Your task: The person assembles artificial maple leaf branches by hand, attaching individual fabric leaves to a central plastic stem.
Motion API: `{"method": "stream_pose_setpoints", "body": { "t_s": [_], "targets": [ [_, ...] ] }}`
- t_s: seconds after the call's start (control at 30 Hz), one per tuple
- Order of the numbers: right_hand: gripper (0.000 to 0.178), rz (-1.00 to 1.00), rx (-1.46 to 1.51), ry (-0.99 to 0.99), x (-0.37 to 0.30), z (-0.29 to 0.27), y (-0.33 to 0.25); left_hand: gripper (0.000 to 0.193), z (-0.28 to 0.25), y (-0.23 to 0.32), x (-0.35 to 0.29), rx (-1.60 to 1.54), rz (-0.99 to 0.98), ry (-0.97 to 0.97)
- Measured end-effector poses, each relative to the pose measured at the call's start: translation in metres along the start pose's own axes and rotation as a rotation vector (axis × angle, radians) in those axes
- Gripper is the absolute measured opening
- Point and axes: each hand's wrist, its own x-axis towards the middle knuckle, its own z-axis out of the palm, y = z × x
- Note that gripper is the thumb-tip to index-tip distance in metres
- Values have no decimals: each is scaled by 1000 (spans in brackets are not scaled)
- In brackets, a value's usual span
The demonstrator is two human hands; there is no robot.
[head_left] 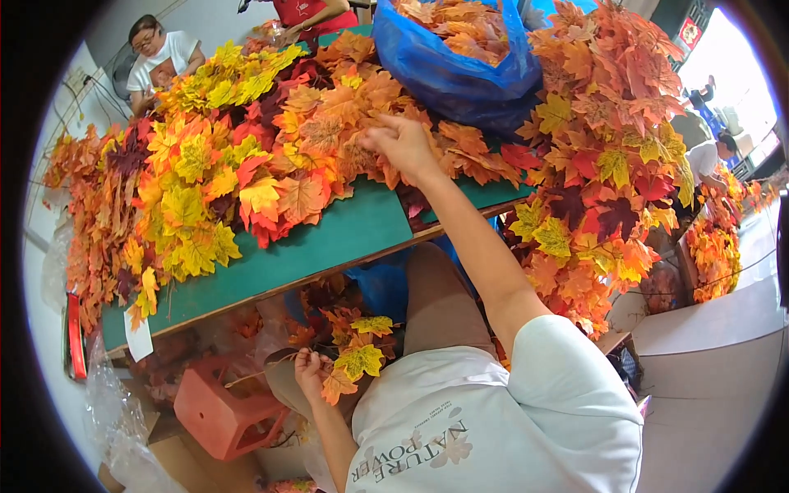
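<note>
My left hand [311,375] is closed on the thin stem of an artificial maple leaf branch [360,360], low beside my lap. Yellow and orange leaves spread from the stem towards my right. My right arm stretches across the table, and my right hand [401,148] is over the heap of orange artificial maple leaves [339,111]. Its fingers look apart, with the fingertips close to the leaves; nothing shows in them. Bunches of yellow leaves [187,209] and red-orange leaves [275,201] lie left of that hand on the green tabletop [329,238].
A blue plastic bag [460,74] full of orange leaves sits at the back. Tall leaf bunches [604,156] hang at the right. A red plastic stool [218,411] stands under the table's left part, near clear plastic wrap [123,435]. Co-workers [164,62] are across the table.
</note>
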Motion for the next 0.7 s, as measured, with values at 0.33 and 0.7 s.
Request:
{"method": "stream_pose_setpoints", "body": {
  "t_s": [0.33, 0.7],
  "targets": [
    [19, -493, -1301, 218, -32, -114, -22, 17, 3, -8, 1, -1, -48, 64],
    [21, -547, -1387, -86, -41, -112, -20, 20, 12, -10, -4, 9, -54, 92]
  ]
}}
